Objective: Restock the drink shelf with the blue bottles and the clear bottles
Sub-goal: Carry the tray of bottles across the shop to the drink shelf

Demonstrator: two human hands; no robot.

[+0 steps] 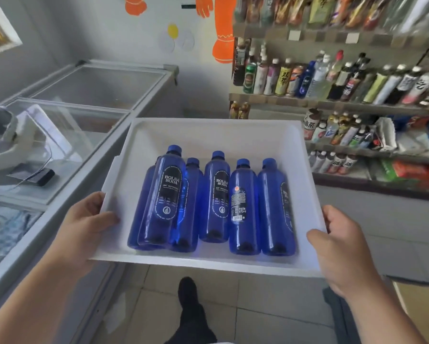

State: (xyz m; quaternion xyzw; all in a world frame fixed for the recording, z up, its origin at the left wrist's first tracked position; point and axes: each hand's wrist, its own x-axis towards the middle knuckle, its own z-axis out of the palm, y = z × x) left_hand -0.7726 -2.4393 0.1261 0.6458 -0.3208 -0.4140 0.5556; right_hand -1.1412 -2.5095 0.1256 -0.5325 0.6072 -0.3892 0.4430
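Note:
Several blue bottles [214, 202] with dark labels lie side by side in a white foam tray [208, 127], caps pointing away from me. One of them rests on top of others at the tray's left. My left hand [84, 227] grips the tray's left rim, thumb over the edge. My right hand [340, 247] grips the right rim the same way. I hold the tray at waist height in front of me. The drink shelf [332, 103] stands to the right, packed with bottles, one blue bottle [305, 80] among them. No loose clear bottles show in the tray.
A glass-topped chest freezer [89, 100] runs along the left, with a small black device [41, 177] and a white machine [7, 137] on top. Tiled floor [258, 306] lies below, with my dark shoe [187, 291] on it. An orange-decorated wall [158, 45] closes the back.

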